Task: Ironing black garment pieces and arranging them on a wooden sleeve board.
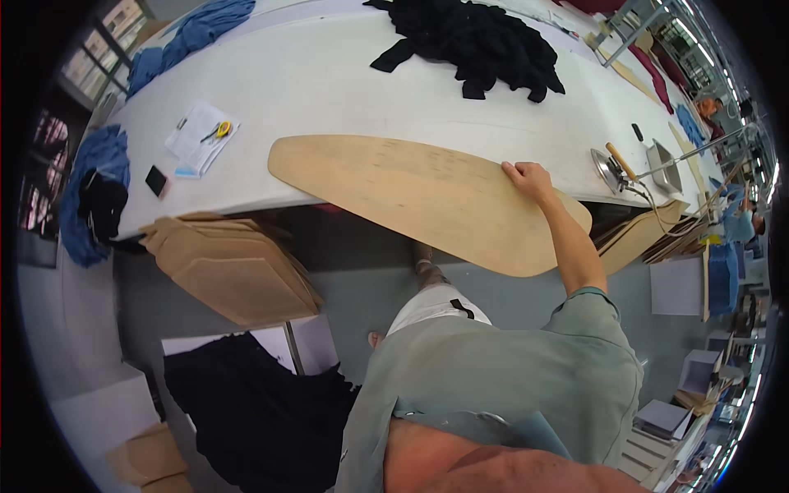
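Observation:
My right hand point(530, 178) is closed on the far edge of a long tan board point(411, 193), near its right end. The board is flat and smooth, with rounded ends, wider on the right than on the left. Its left and far parts lie over the white table point(329, 99), while the near right part juts out past the front edge toward my body. Thumb and fingers are curled at the board's rim. My left hand is out of view. Right of the board, a steam iron point(606, 170) with a wooden handle rests on the table.
Black garments point(472, 45) lie heaped at the table's far side. Papers point(201, 140) with a yellow cutter point(223, 129) and a phone point(156, 181) are on the left. Tan boards point(238, 279) stand below the table. Dark fabric point(255, 403) covers a box at lower left.

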A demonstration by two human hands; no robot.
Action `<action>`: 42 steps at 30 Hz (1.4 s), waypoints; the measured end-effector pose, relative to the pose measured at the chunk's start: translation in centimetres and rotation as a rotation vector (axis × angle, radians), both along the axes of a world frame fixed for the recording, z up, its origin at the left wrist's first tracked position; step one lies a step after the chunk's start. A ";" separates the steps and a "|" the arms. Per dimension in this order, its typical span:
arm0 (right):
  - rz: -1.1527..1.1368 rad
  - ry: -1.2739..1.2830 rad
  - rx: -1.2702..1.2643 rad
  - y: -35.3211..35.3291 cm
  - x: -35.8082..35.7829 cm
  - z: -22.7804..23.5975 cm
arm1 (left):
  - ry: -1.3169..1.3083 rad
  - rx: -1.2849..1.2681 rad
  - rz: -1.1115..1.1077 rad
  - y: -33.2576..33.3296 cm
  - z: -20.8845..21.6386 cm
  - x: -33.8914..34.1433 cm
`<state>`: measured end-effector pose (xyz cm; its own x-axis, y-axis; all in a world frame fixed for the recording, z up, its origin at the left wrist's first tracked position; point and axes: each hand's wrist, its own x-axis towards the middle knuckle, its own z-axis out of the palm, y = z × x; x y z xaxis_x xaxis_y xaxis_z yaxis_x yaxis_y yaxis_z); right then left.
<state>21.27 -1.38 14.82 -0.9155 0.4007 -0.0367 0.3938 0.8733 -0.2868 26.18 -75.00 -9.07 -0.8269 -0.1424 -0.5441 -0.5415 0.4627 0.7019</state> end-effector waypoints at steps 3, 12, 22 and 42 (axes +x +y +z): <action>-0.073 0.016 -0.109 2.6 -5.2 -2.4 | -0.135 -0.037 -0.006 12.5 7.1 23.6; -0.254 0.678 -0.020 13.6 -32.7 -9.5 | -0.097 -0.154 0.068 18.9 14.6 6.9; 0.452 1.115 -0.485 -4.8 -35.3 5.0 | 0.021 0.555 0.099 36.3 24.9 -18.7; 0.493 0.398 -0.220 -5.4 -25.2 -6.8 | -0.127 0.346 -0.170 26.3 20.5 -25.4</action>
<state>-3.89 -6.74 8.06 -0.9500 -0.0464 0.3088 -0.2093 0.8286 -0.5193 0.77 -48.69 11.45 -0.7458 0.1995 -0.6356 -0.5705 0.3015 0.7640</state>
